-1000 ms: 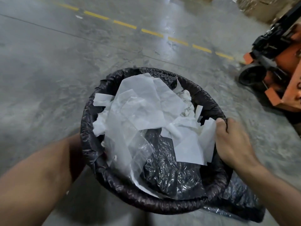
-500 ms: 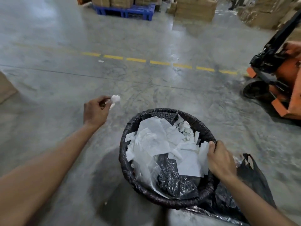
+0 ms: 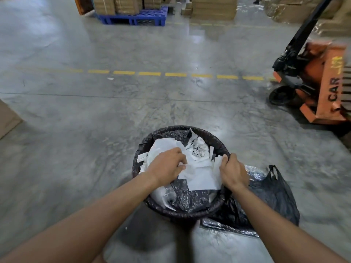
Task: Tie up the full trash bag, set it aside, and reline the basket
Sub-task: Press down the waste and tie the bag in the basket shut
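A round basket (image 3: pixel 182 212) stands on the concrete floor, lined with a black trash bag (image 3: pixel 171 132) rolled over its rim. White paper scraps (image 3: pixel 199 175) and clear plastic fill it to the top. My left hand (image 3: pixel 167 166) rests on the paper inside the basket, fingers curled down onto it. My right hand (image 3: pixel 232 170) grips the bag-covered rim on the right side. A spare black bag (image 3: pixel 273 198) with a handle loop lies flat on the floor just right of the basket.
An orange pallet jack (image 3: pixel 322 86) stands at the right. A blue pallet (image 3: pixel 133 18) with cardboard boxes and more box stacks (image 3: pixel 212 6) sit far back. A cardboard corner (image 3: pixel 7 118) shows at the left edge. A dashed yellow line (image 3: pixel 152 73) crosses the floor.
My left hand, which held a small white scrap out to the left, has come over the basket and now presses on the paper. My right hand stays on the rim.
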{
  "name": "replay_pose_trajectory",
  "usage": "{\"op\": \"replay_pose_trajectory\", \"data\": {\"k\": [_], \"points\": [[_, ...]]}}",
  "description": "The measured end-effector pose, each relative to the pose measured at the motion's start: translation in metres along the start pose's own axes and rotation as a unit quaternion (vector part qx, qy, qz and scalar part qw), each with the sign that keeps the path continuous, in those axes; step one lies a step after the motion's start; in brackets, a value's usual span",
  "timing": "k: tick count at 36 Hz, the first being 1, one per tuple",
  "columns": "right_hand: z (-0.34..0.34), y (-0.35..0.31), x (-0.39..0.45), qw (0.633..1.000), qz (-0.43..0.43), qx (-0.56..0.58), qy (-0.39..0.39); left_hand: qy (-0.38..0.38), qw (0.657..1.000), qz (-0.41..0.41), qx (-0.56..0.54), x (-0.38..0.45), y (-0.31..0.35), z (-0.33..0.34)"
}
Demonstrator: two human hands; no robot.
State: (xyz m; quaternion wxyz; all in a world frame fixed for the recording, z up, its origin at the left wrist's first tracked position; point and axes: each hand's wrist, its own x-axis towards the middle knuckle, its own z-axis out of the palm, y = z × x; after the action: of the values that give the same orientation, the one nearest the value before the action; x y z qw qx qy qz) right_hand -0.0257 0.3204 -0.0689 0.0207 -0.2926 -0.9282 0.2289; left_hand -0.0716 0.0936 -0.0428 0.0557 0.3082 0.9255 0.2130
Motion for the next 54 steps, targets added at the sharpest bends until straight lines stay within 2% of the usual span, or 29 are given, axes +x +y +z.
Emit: {"op": "replay_pose_trajectory", "data": {"k": [3, 6, 9, 12, 15, 17, 19, 22, 24, 26, 27, 30, 31, 34, 36, 39, 44, 47, 49, 50, 54], "points": [[0.001, 0.001, 0.002, 1.000, -0.004, 0.000, -0.001, -0.059, 0.995, -0.003, 0.074, 0.005, 0.003, 0.007], [0.000, 0.000, 0.002, 1.000, -0.003, -0.007, -0.002, -0.035, 0.980, 0.026, 0.196, 0.006, 0.010, 0.003], [0.001, 0.001, 0.002, 1.000, 0.001, 0.010, -0.006, -0.016, 0.973, 0.033, 0.229, 0.008, 0.018, -0.015], [-0.003, 0.002, 0.000, 0.999, 0.007, 0.026, -0.029, 0.003, 0.979, 0.049, 0.197, 0.005, 0.025, -0.037], [-0.012, 0.001, 0.003, 0.994, 0.016, 0.048, -0.092, 0.052, 0.989, 0.064, 0.124, -0.001, 0.025, -0.060], [-0.019, 0.002, 0.011, 0.986, 0.023, 0.077, -0.149, 0.117, 0.991, 0.041, 0.042, -0.005, 0.018, -0.075], [-0.029, 0.005, 0.019, 0.976, 0.031, 0.112, -0.183, 0.204, 0.978, -0.029, -0.039, -0.011, 0.005, -0.088], [-0.034, 0.015, 0.029, 0.958, 0.046, 0.204, -0.197, 0.300, 0.922, -0.221, -0.104, -0.027, -0.029, -0.091], [-0.031, 0.023, 0.031, 0.916, 0.111, 0.303, -0.241, 0.282, 0.874, -0.359, -0.167, -0.040, -0.054, -0.078], [-0.027, 0.028, 0.030, 0.856, 0.178, 0.392, -0.286, 0.194, 0.839, -0.442, -0.252, -0.049, -0.072, -0.052], [-0.027, 0.027, 0.030, 0.840, 0.193, 0.410, -0.298, 0.142, 0.811, -0.471, -0.316, -0.053, -0.076, -0.040], [-0.027, 0.027, 0.034, 0.846, 0.203, 0.404, -0.283, -0.001, 0.702, -0.502, -0.505, -0.058, -0.098, -0.015], [-0.028, 0.029, 0.038, 0.847, 0.212, 0.404, -0.274, -0.028, 0.691, -0.496, -0.525, -0.058, -0.110, -0.008], [-0.023, 0.035, 0.050, 0.832, 0.249, 0.405, -0.288, -0.061, 0.691, -0.481, -0.536, -0.051, -0.136, 0.004], [-0.018, 0.036, 0.051, 0.816, 0.267, 0.399, -0.322, -0.068, 0.683, -0.477, -0.549, -0.047, -0.120, -0.003], [-0.010, 0.034, 0.056, 0.812, 0.261, 0.397, -0.339, -0.042, 0.704, -0.478, -0.524, -0.044, -0.108, -0.012], [-0.024, 0.021, 0.067, 0.836, 0.231, 0.430, -0.249, 0.091, 0.710, -0.471, -0.515, -0.031, -0.109, -0.029], [-0.033, 0.019, 0.074, 0.829, 0.205, 0.483, -0.195, 0.154, 0.677, -0.443, -0.568, -0.026, -0.104, -0.036], [-0.039, 0.015, 0.077, 0.824, 0.198, 0.501, -0.176, 0.166, 0.663, -0.419, -0.598, -0.023, -0.103, -0.040], [-0.042, 0.014, 0.077, 0.827, 0.194, 0.497, -0.178, 0.161, 0.669, -0.412, -0.597, -0.021, -0.103, -0.040], [-0.047, -0.001, 0.080, 0.859, 0.159, 0.419, -0.248, 0.099, 0.763, -0.446, -0.458, -0.019, -0.100, -0.041]]}}
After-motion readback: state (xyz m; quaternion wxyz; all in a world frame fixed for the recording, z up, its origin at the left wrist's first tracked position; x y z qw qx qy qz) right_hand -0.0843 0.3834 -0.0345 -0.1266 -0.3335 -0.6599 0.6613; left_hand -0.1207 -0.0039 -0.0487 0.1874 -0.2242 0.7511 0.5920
